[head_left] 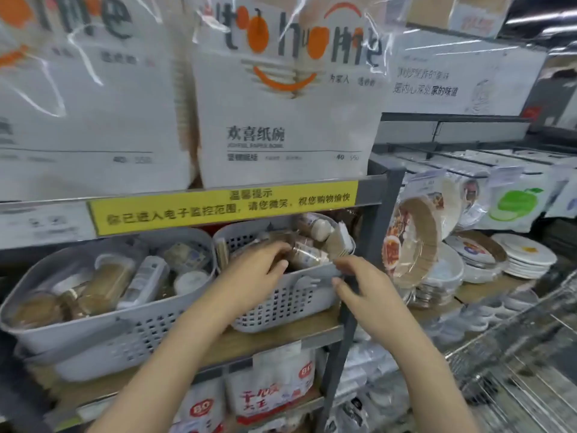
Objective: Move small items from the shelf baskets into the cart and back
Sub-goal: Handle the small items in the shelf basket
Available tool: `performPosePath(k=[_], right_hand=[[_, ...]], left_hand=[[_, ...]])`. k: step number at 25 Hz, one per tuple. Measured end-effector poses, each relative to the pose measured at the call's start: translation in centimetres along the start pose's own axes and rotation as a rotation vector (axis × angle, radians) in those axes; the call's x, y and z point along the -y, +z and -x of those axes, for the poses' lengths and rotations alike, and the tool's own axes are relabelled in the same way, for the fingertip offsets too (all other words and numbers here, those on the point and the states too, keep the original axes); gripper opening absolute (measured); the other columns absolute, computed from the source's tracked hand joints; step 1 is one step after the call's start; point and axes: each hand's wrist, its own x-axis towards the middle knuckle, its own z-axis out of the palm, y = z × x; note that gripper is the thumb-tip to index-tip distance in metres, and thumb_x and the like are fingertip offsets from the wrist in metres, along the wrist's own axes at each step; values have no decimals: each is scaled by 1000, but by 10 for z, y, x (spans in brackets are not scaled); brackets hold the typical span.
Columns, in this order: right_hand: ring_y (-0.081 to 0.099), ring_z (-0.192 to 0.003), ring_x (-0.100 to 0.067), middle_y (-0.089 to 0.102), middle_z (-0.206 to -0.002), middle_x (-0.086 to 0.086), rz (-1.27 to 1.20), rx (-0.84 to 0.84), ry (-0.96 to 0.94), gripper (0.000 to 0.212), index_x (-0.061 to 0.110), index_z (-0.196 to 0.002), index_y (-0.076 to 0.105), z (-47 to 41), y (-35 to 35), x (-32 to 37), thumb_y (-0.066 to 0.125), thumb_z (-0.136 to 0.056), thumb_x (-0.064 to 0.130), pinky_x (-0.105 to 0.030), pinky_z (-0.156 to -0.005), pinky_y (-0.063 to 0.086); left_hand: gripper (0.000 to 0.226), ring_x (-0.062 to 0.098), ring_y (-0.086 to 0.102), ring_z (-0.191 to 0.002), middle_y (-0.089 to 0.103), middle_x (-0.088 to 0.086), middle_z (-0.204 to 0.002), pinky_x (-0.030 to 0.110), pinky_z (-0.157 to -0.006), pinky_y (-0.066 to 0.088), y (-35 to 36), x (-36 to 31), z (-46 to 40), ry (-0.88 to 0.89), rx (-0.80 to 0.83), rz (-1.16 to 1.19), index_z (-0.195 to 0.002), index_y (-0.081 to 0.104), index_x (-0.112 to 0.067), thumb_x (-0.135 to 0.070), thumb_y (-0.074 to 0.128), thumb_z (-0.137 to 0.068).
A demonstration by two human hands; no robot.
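1. Left hand [259, 270]: reaching into the right basket [281, 304], fingers curled round a clear-wrapped pack [304, 253] on top of the basket's contents. Pack contents blurred, can't identify.
2. Right hand [359, 285]: at the near right corner of the same basket, thumb and fingers pinching the rim. Hand clamped on the basket edge, nothing else in it.
3. Right basket: grey, perforated walls, sits on the middle shelf [274, 339] just left of the dark upright post [379, 232]. Heaped with small wrapped packs.
4. Left basket [103, 320]: same type, touching the right one, filled with brown and white packs lying flat.
5. Yellow notice strip [224, 207] on the shelf edge above both baskets; large white paper-bowl packs [287, 114] stand on that upper shelf.
6. Right of the post: stacked plates [524, 256] and a tilted wrapped stack of paper bowls [415, 242].
7. Wire cart [527, 364]: near right corner, only part of the mesh in view.
8. Lower shelf: red-and-white packs [271, 385] marked 80.
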Motion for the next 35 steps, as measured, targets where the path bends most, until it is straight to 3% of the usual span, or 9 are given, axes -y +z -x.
performPosePath(k=[3,5,14,18,21,25,31,33,35], right_hand=[[52,-112,-18,54,-123,-1,-14,-25,-57,33,15,-128,51,-36,5,-12,50,-95,19,-23,-84,39],[54,-107,-24,55,-117,-6,-11,-13,-70,31,12,-124,53,-53,10,-13,50,-93,12,-25,-77,38],[56,-93,-26,58,-104,-7,-29,-169,-81,27,5,-115,57,-78,12,-9,46,-91,2,-29,-68,36],[52,-109,-34,54,-124,-17,149,-220,-123,35,3,-125,52,-103,19,-7,46,-91,2,-32,-82,40],[45,-122,-32,45,-137,-15,311,-146,-2,41,5,-136,42,-124,25,-9,45,-95,10,-33,-94,39],[47,-121,-30,50,-131,-11,567,-83,106,37,8,-131,43,-144,46,-13,47,-95,18,-41,-93,42],[50,-116,-27,58,-121,-9,780,-224,98,27,11,-119,55,-154,64,-17,48,-93,10,-37,-93,38],[57,-105,-24,64,-109,-5,844,-267,-4,21,14,-107,63,-154,63,-13,61,-86,16,-32,-87,41],[64,-85,-20,68,-92,-3,796,-335,-53,37,17,-89,70,-144,55,-5,86,-60,32,-25,-67,45]], left_hand=[[33,13,48,-123,51,-6,-135,35,-101,42,18,7,-39,13,-18,-14,-130,51,-24,-24,50,-96],[35,12,46,-124,50,-6,-134,28,-101,38,27,13,-59,30,20,-36,-128,53,-22,-21,55,-94],[46,13,51,-108,52,-7,-121,24,-81,40,27,19,-94,154,208,-295,-124,58,-22,-33,71,-80],[54,16,53,-105,55,0,-126,29,-84,44,11,25,-87,97,208,-283,-136,48,-21,-29,66,-86],[64,16,50,-113,47,1,-137,26,-87,41,-7,43,-74,-56,209,-210,-145,33,-24,-31,63,-89],[58,10,47,-108,50,-4,-130,21,-81,35,-21,56,-51,-64,84,-134,-137,42,-25,-29,68,-85],[61,17,45,-121,50,-1,-134,22,-90,30,-17,54,-28,22,-179,-66,-135,45,-21,-29,71,-81],[58,12,47,-117,54,-3,-130,21,-89,31,-17,54,-23,49,-248,-20,-133,48,-20,-28,72,-81],[57,13,47,-117,55,-3,-128,22,-89,33,-15,57,-17,54,-297,28,-132,49,-21,-24,73,-80]])
